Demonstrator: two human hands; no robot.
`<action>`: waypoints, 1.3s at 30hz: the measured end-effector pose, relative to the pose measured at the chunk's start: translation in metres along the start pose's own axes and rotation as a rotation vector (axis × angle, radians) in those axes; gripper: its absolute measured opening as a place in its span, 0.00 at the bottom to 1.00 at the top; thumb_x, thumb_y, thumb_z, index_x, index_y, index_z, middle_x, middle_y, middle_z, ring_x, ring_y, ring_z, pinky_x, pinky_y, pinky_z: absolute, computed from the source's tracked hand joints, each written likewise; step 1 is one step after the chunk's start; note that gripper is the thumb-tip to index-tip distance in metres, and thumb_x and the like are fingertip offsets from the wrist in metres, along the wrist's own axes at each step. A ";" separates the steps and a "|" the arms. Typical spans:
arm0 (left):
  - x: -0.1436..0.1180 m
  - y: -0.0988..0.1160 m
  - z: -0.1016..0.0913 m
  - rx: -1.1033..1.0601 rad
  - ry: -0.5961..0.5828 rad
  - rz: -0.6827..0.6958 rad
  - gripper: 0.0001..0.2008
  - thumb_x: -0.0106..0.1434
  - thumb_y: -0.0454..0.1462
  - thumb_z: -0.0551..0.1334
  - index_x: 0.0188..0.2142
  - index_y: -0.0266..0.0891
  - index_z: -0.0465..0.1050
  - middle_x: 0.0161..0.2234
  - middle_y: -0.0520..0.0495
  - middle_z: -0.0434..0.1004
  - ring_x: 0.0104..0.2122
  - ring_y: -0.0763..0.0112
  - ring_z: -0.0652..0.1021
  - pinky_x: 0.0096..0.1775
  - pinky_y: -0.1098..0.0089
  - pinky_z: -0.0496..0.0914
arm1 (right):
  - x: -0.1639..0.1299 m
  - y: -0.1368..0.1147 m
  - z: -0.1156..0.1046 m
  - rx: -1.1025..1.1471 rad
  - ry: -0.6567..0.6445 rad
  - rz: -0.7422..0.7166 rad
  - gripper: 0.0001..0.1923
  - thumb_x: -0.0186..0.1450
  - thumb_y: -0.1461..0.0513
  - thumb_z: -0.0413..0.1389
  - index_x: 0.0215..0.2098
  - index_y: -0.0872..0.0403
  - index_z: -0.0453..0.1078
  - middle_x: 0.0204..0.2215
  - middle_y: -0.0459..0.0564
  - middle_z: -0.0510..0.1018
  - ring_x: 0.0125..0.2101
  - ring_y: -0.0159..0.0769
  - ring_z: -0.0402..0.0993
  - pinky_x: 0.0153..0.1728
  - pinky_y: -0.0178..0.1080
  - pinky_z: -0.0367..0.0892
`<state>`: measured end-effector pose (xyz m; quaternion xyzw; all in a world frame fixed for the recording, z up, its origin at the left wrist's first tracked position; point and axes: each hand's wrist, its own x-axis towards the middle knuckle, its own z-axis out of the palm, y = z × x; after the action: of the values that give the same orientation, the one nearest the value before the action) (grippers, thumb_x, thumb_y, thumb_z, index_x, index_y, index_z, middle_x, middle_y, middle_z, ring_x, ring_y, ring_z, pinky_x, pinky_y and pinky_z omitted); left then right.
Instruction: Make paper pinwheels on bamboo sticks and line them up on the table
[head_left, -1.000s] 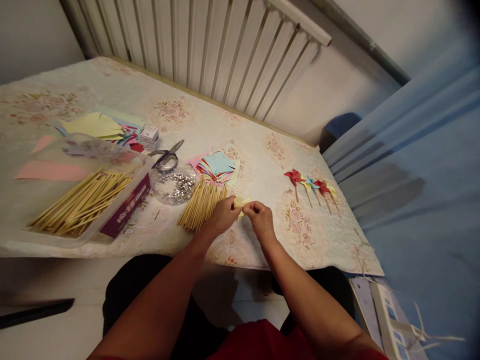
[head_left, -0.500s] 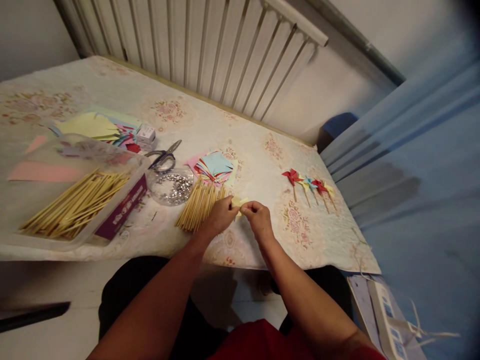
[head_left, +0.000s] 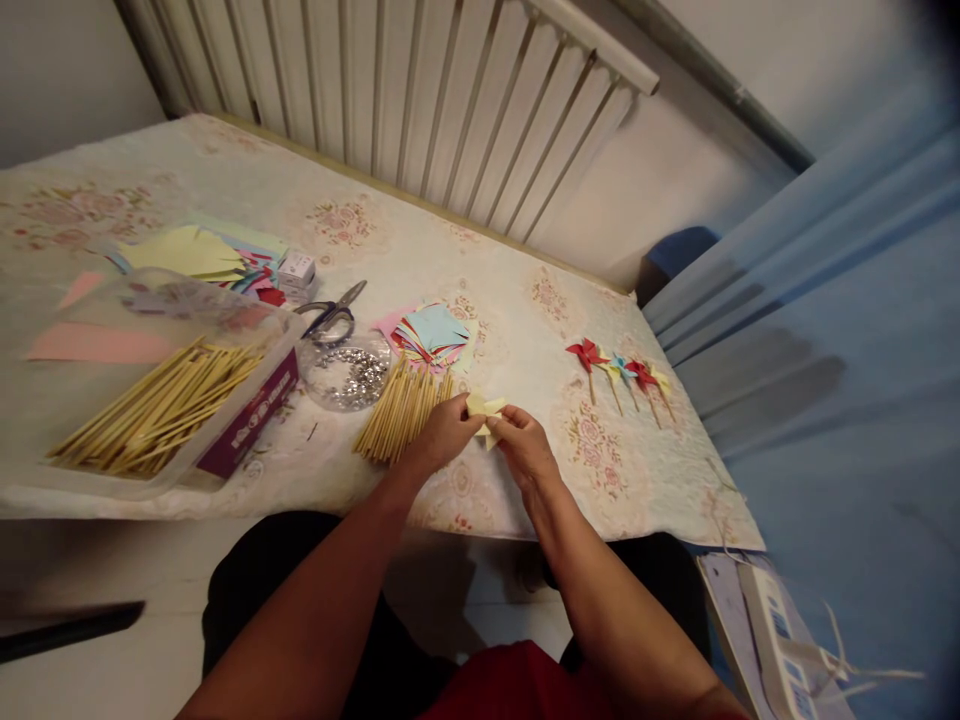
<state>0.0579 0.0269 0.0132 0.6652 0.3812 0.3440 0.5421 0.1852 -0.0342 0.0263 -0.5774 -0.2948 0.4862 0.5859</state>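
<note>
Between both hands is a small pale yellow paper pinwheel (head_left: 486,406), its blades folded inward. My left hand (head_left: 450,428) pinches it from the left, and my right hand (head_left: 523,437) grips its right side with thumb and fingers. The fingers partly cover its centre. Beside my left hand lies a pile of short wooden sticks (head_left: 394,412). Just behind them is a stack of coloured paper squares (head_left: 433,332). A clear round dish of silvery pins (head_left: 349,375) stands to the left of the sticks.
At the left, a clear plastic box (head_left: 247,425) holds many long sticks. Scissors (head_left: 330,316), a small white box (head_left: 297,270) and coloured paper sheets (head_left: 187,255) lie behind it. Several finished pinwheels (head_left: 619,372) rest at the right. A blue curtain (head_left: 825,300) hangs beside the table.
The right hand has turned and shifted slightly right, with its fingers now further round the yellow paper. More of the folded blades shows. The left hand has hardly moved.
</note>
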 end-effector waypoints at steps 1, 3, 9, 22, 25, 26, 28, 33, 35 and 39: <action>0.000 -0.001 0.000 -0.014 -0.005 -0.001 0.07 0.56 0.37 0.58 0.31 0.34 0.71 0.26 0.52 0.70 0.28 0.73 0.68 0.29 0.73 0.61 | -0.001 0.000 0.001 0.026 -0.035 0.022 0.14 0.47 0.60 0.67 0.32 0.54 0.74 0.29 0.46 0.78 0.28 0.31 0.71 0.32 0.34 0.65; 0.000 -0.001 0.000 -0.034 -0.015 -0.013 0.09 0.56 0.38 0.58 0.32 0.34 0.72 0.26 0.52 0.72 0.28 0.73 0.69 0.30 0.73 0.63 | -0.001 -0.001 0.001 0.050 -0.061 0.044 0.12 0.47 0.60 0.67 0.28 0.54 0.73 0.27 0.46 0.77 0.27 0.31 0.70 0.32 0.35 0.64; 0.000 0.000 0.000 -0.071 0.009 -0.056 0.09 0.54 0.38 0.61 0.32 0.34 0.73 0.26 0.51 0.73 0.28 0.72 0.70 0.31 0.73 0.65 | 0.002 0.001 0.004 0.059 0.025 0.034 0.13 0.44 0.60 0.68 0.25 0.54 0.71 0.24 0.45 0.77 0.26 0.32 0.70 0.31 0.35 0.64; 0.000 -0.003 0.002 -0.218 0.011 -0.114 0.11 0.52 0.37 0.63 0.35 0.34 0.73 0.28 0.49 0.76 0.31 0.68 0.74 0.32 0.71 0.68 | 0.003 0.001 0.002 -0.071 0.032 0.014 0.14 0.44 0.57 0.66 0.27 0.55 0.74 0.22 0.46 0.76 0.25 0.35 0.71 0.27 0.36 0.63; 0.000 -0.005 0.003 -0.236 -0.011 -0.115 0.12 0.53 0.37 0.63 0.36 0.33 0.73 0.30 0.48 0.77 0.31 0.68 0.74 0.32 0.71 0.68 | 0.003 0.000 0.002 -0.125 0.036 0.018 0.15 0.44 0.55 0.66 0.27 0.54 0.74 0.22 0.47 0.77 0.24 0.35 0.70 0.26 0.36 0.63; 0.000 -0.005 0.003 -0.235 -0.018 -0.112 0.12 0.53 0.38 0.63 0.37 0.33 0.73 0.31 0.47 0.77 0.31 0.69 0.74 0.31 0.71 0.68 | 0.003 0.000 0.002 -0.138 0.041 0.018 0.15 0.44 0.54 0.65 0.27 0.54 0.74 0.22 0.47 0.77 0.24 0.35 0.70 0.26 0.36 0.63; 0.000 -0.006 0.003 -0.228 -0.028 -0.102 0.12 0.53 0.38 0.63 0.36 0.33 0.74 0.31 0.47 0.77 0.31 0.69 0.74 0.31 0.71 0.68 | 0.002 -0.001 0.003 -0.144 0.042 0.013 0.16 0.44 0.53 0.65 0.27 0.54 0.73 0.23 0.47 0.77 0.24 0.35 0.70 0.26 0.36 0.63; -0.001 -0.004 0.002 -0.240 -0.040 -0.082 0.12 0.52 0.38 0.63 0.36 0.33 0.74 0.30 0.47 0.77 0.32 0.67 0.74 0.33 0.70 0.69 | 0.001 -0.002 0.002 -0.112 0.027 0.014 0.15 0.44 0.54 0.65 0.25 0.54 0.72 0.23 0.47 0.77 0.24 0.34 0.70 0.28 0.37 0.64; -0.001 -0.003 0.003 -0.253 -0.050 -0.091 0.12 0.52 0.38 0.63 0.36 0.33 0.74 0.30 0.48 0.77 0.33 0.67 0.75 0.34 0.70 0.69 | 0.001 -0.002 0.002 -0.095 0.027 0.018 0.14 0.44 0.55 0.65 0.25 0.54 0.73 0.23 0.47 0.77 0.23 0.34 0.69 0.27 0.37 0.63; -0.001 -0.002 0.003 -0.314 -0.096 -0.095 0.13 0.53 0.37 0.62 0.37 0.33 0.74 0.31 0.47 0.78 0.35 0.66 0.75 0.35 0.69 0.69 | 0.002 0.000 0.001 -0.085 0.050 0.018 0.13 0.44 0.56 0.65 0.25 0.54 0.73 0.21 0.46 0.77 0.21 0.32 0.68 0.25 0.36 0.62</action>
<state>0.0598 0.0252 0.0104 0.5694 0.3275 0.3412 0.6724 0.1854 -0.0319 0.0264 -0.6162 -0.2952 0.4639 0.5638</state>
